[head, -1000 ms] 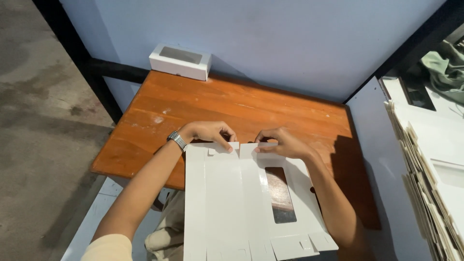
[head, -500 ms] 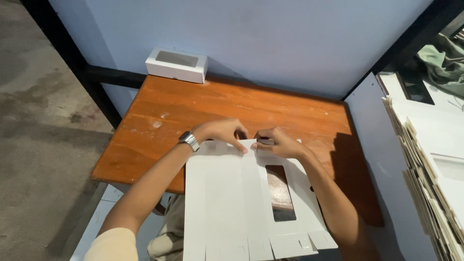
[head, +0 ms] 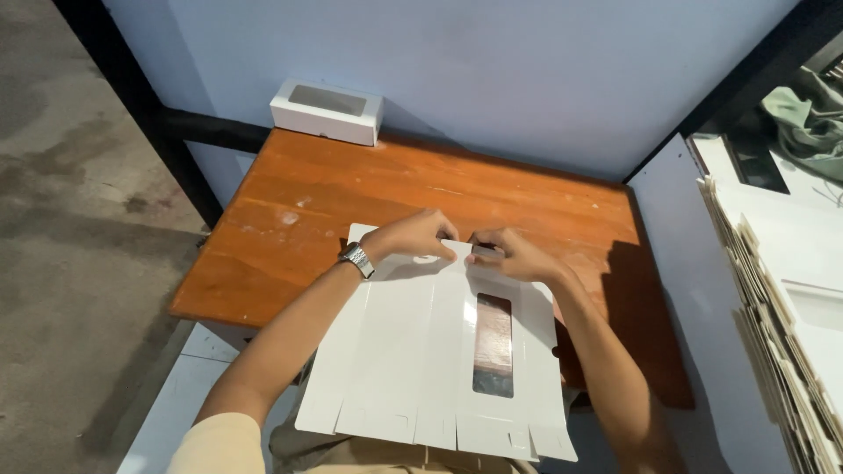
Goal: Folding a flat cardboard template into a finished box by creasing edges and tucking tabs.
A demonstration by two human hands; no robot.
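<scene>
Flat white die-cut cardboard box blank with a clear rectangular window (head: 421, 342): lies unfolded on the orange-brown wooden bench (head: 290, 219), near edge overhanging toward the person's lap. Left hand (head: 411, 235), silver wristwatch (head: 356, 258) at the wrist: knuckles up, fingers curled, pinching the blank's far edge. Right hand (head: 511, 254): beside it, fingers bent, pinching the same edge. Both forearms run up along the blank. Assembled small white windowed box (head: 327, 110): bench's far corner. Stack of flat white blanks (head: 773, 307): at right.
</scene>
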